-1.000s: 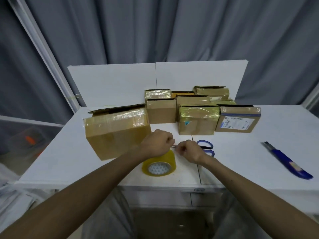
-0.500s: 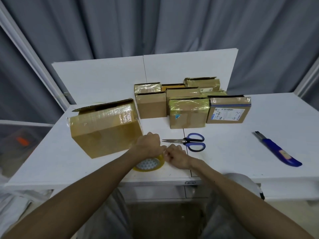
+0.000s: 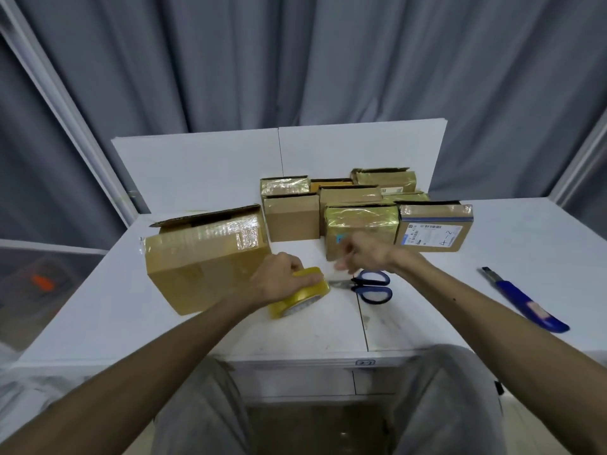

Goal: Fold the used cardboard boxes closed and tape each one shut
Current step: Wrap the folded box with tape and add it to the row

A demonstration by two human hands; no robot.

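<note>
Cardboard boxes (image 3: 361, 221), contents hidden, left hand (image 3: 276, 280) gripping tape roll (image 3: 305, 295)

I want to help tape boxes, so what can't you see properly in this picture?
Head view:
- Right hand: motion-blurred; whether it pinches tape is unclear.
- Tape roll: top covered by the left hand.
- Back boxes: hidden behind front boxes.
- Box label: print too small to read.

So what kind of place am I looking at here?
Probably a parcel-packing bench: used cardboard boxes crowd a white table, with a tape roll and scissors at hand.
</note>
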